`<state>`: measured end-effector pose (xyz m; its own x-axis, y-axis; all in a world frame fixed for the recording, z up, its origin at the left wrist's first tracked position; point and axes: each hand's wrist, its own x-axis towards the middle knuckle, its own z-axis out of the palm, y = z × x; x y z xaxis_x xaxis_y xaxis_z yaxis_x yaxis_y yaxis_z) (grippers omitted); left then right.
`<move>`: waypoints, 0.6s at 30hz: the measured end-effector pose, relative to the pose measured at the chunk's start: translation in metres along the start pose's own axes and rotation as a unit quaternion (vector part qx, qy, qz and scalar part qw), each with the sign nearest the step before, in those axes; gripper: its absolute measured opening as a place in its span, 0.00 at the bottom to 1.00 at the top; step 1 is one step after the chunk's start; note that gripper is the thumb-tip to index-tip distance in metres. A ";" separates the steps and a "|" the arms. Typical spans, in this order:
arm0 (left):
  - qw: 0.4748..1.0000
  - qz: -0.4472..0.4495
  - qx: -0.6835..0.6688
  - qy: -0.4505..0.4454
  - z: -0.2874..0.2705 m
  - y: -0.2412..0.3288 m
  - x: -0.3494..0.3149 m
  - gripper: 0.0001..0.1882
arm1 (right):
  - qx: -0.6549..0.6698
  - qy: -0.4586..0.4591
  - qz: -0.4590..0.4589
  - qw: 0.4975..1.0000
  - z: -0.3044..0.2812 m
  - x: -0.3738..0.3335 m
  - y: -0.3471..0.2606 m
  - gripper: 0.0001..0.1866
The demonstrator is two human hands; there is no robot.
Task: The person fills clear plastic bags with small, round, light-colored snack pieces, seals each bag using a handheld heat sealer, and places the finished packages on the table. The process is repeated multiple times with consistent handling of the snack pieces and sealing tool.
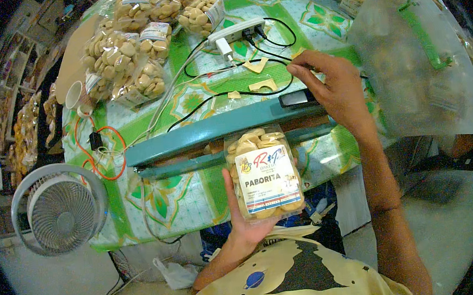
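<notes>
A clear plastic bag of round, pale-yellow biscuits with a white printed label stands upright in my left hand, whose fingers wrap it from below and behind. The bag's top edge meets the front of a long teal heat sealer lying across the table. Over the sealer's right end, my right hand is raised with thumb and fingers pinched together. A small yellow scrap shows right by those fingertips; whether they grip it is not clear. Torn yellow pieces lie behind the sealer.
Several filled biscuit bags are piled at the back left beside a paper cup. A white power strip with black cables lies behind the sealer. A round fan stands at left; a large translucent plastic sheet hangs at right.
</notes>
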<state>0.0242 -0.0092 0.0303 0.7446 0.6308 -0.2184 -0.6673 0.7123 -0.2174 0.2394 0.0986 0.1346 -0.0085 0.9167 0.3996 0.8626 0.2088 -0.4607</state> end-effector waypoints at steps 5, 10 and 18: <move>0.998 -0.041 -0.042 -0.003 -0.023 0.007 -0.002 0.53 | 0.021 0.134 -0.164 0.977 -0.027 -0.006 -0.041 0.05; 0.993 -0.012 0.117 0.032 -0.027 0.004 -0.015 0.56 | 0.113 0.069 -0.237 0.962 -0.040 -0.035 -0.087 0.09; 0.954 -0.029 0.295 -0.042 -0.023 0.022 -0.024 0.53 | 0.169 -0.123 -0.109 0.972 -0.029 -0.049 -0.085 0.08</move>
<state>-0.0083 -0.0154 0.0091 0.7954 0.5899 -0.1392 -0.5168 0.7801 0.3526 0.1816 0.0258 0.1773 -0.3282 0.8834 0.3345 0.6123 0.4686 -0.6368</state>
